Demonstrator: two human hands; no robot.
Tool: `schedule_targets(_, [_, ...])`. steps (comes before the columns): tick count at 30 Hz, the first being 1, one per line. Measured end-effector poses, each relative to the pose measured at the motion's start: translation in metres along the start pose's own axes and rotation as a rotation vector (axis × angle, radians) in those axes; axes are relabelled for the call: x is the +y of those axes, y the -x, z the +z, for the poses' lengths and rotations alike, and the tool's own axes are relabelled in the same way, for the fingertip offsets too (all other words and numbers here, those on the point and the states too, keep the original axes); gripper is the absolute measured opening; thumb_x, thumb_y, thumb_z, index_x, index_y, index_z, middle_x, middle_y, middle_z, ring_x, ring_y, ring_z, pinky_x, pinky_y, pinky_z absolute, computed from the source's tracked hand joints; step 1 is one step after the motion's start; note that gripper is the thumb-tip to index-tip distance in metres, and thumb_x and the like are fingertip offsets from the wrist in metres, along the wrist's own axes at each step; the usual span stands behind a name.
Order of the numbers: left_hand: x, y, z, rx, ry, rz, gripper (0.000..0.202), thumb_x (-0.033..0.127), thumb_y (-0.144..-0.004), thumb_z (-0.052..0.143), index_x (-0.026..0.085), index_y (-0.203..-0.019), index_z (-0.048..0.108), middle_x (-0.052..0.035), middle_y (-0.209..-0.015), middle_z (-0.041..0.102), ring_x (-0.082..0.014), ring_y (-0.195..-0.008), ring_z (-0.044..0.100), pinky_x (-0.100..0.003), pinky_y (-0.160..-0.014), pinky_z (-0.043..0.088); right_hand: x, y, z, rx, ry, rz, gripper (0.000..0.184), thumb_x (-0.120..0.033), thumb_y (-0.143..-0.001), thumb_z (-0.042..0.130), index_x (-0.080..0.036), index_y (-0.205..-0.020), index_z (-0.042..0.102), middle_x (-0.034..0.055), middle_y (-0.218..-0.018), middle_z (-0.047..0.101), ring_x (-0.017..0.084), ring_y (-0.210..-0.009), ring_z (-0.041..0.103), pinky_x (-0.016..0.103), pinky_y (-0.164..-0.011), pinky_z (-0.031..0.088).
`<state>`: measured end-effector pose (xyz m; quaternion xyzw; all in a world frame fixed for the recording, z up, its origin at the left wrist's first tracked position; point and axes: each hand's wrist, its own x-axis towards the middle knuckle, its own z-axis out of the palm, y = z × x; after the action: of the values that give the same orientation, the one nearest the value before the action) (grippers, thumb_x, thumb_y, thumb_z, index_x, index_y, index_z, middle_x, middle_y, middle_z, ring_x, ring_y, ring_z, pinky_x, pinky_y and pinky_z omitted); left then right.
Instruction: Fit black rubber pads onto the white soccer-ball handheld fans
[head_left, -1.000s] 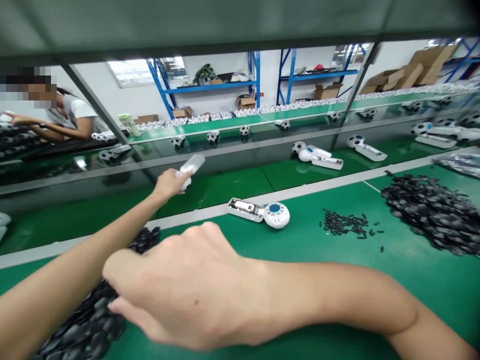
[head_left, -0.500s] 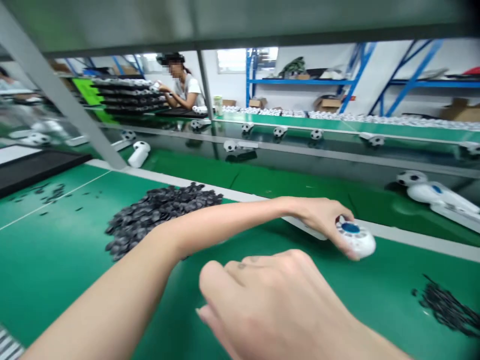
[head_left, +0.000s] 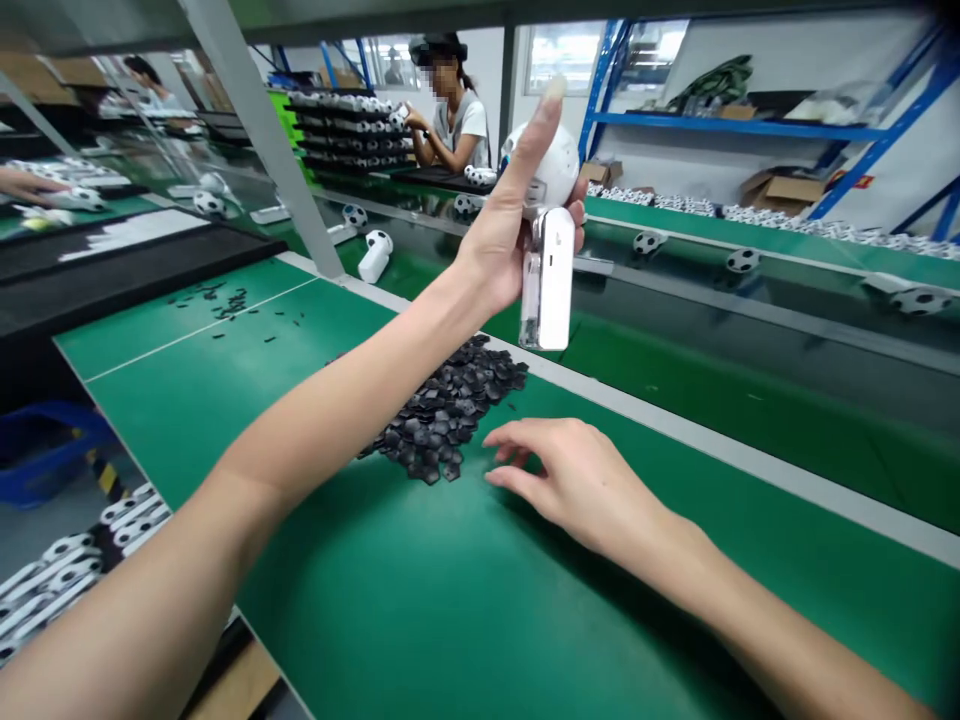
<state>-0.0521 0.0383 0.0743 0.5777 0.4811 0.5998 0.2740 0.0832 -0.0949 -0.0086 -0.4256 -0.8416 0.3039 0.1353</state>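
My left hand (head_left: 504, 228) holds a white handheld fan unit (head_left: 550, 262) upright above the green table (head_left: 420, 590), its round head up and its handle hanging down. The index finger points upward along the head. My right hand (head_left: 571, 478) hovers low over the mat, fingers spread and reaching toward a heap of small black parts (head_left: 447, 402). Its fingertips are just short of the heap's right edge.
A conveyor belt (head_left: 720, 330) behind the table carries football-patterned fan heads (head_left: 742, 260) and a white fan body (head_left: 373, 256). A grey post (head_left: 262, 140) rises at the left. A co-worker (head_left: 454, 110) sits beyond the belt beside stacked trays (head_left: 337, 130). More fan parts (head_left: 67, 560) lie below the table's left edge.
My left hand has lifted the white fan unit off the table and raised it upright. My right hand has moved to the black parts heap, and the view has swung left.
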Motion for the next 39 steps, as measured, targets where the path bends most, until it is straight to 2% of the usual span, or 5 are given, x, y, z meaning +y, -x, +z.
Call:
schedule_targets(8, [-0.017,0.001,-0.021,-0.044,0.123,0.016,0.062,0.058,-0.112,0.032,0.016,-0.126,0.074,-0.005,-0.11,0.074,-0.0297,-0.101,0.082,-0.031,-0.066,0.058,-0.014,-0.017,0.031,-0.08,0.353,-0.153,0.013,-0.024,-0.105,0.07,-0.024,-0.113,0.081,0.0052,-0.114,0.082,0.027,-0.104,0.076,0.034,-0.064,0.035])
schedule_targets(19, [-0.021,0.003,-0.019,-0.269,0.601,-0.129,0.028,0.038,-0.103,0.068,0.016,-0.119,0.075,-0.0053,-0.097,0.073,-0.0223,-0.097,0.077,-0.031,-0.081,0.061,0.007,-0.02,0.049,0.268,0.736,-0.837,0.033,-0.004,-0.107,0.05,-0.012,-0.092,0.078,0.0079,-0.092,0.079,0.018,-0.074,0.064,0.037,-0.059,0.036])
schedule_targets(25, [-0.025,0.02,-0.012,-0.381,0.799,-0.318,0.026,0.031,-0.092,0.084,0.013,-0.105,0.07,-0.0032,-0.08,0.066,-0.0133,-0.072,0.063,-0.034,-0.081,0.06,-0.006,-0.029,0.053,0.296,0.765,-0.785,0.031,-0.006,-0.107,0.052,-0.017,-0.083,0.07,0.0041,-0.077,0.069,0.019,-0.071,0.062,0.037,-0.055,0.03])
schedule_targets(34, [-0.044,0.05,0.005,-0.314,0.616,-0.541,0.046,0.036,-0.076,0.097,0.02,-0.103,0.064,-0.0035,-0.09,0.07,-0.014,-0.064,0.063,-0.028,-0.057,0.051,-0.009,0.019,0.001,-0.2,0.653,-0.308,0.026,-0.016,-0.103,0.068,-0.02,-0.078,0.066,0.0007,-0.075,0.07,0.016,-0.063,0.059,0.036,-0.051,0.02])
schedule_targets(39, [-0.049,0.061,0.011,-0.287,0.571,-0.452,0.035,0.05,-0.093,0.076,0.021,-0.113,0.07,-0.0053,-0.103,0.071,-0.0171,-0.083,0.066,-0.026,-0.069,0.055,0.012,0.027,-0.001,0.038,0.18,-0.401,0.021,-0.024,-0.107,0.068,-0.021,-0.091,0.081,0.0023,-0.089,0.082,0.015,-0.076,0.073,0.027,-0.062,0.044])
